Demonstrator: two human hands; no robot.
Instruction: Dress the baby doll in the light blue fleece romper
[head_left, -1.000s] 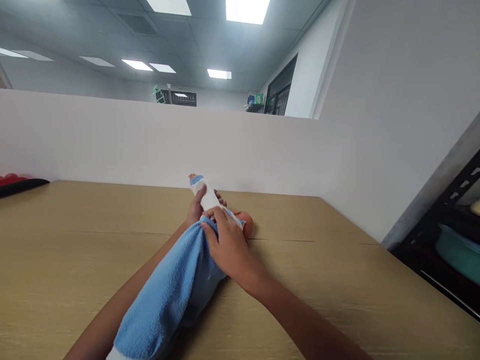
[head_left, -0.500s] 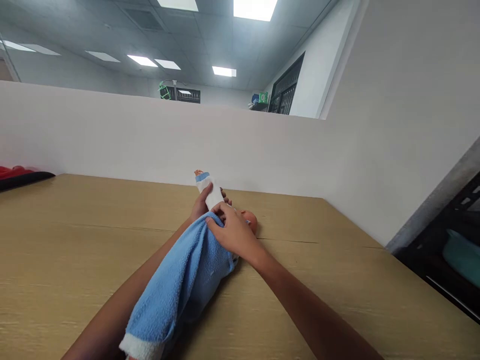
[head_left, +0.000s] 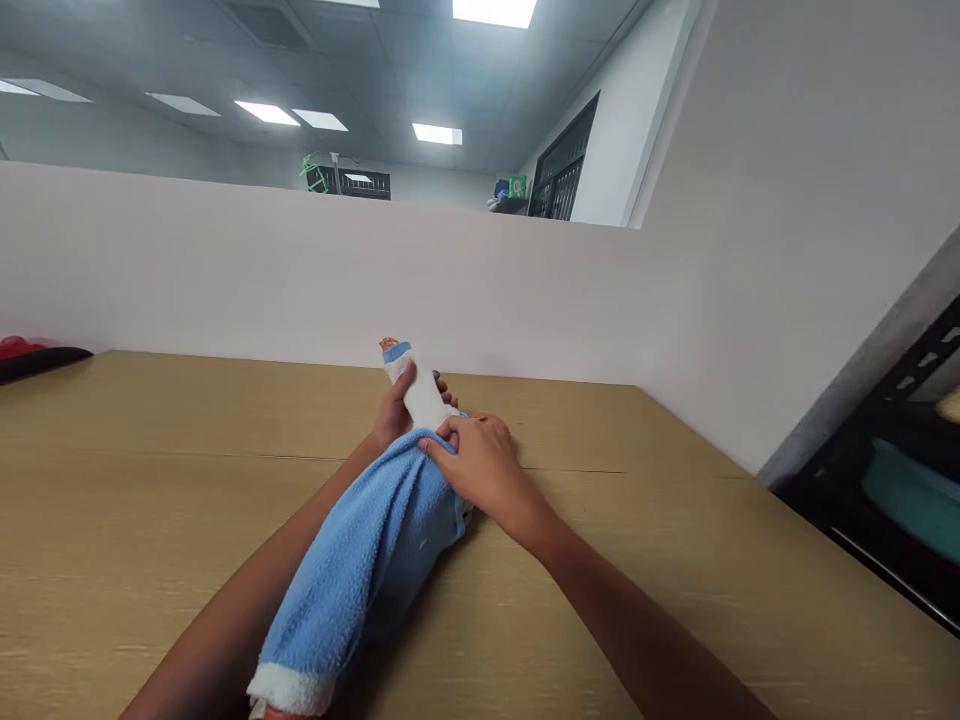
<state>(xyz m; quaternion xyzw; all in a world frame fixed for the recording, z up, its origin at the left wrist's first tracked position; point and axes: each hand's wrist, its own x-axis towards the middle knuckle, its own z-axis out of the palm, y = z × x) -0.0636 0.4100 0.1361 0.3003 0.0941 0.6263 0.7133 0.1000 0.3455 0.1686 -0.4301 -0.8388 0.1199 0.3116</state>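
Observation:
A doll wrapped in a fluffy blue garment (head_left: 367, 560) lies lengthwise on the wooden table (head_left: 150, 470), between my forearms. One doll leg (head_left: 412, 385) in white cloth with a blue cuff sticks up at the far end, a small bare foot showing at its tip. My left hand (head_left: 394, 415) is closed round that leg from the left. My right hand (head_left: 476, 465) pinches the top edge of the blue garment where it meets the leg. The rest of the doll is hidden under cloth and hands.
A white partition (head_left: 225, 280) runs along the table's far edge and turns down the right side. A dark tray with red things (head_left: 34, 355) sits at the far left. A black shelf with a teal object (head_left: 907, 500) stands to the right.
My right hand has slid further over the doll, hiding the pink part seen beside it earlier. The garment's white hem has come into view near me. My left hand keeps its hold.

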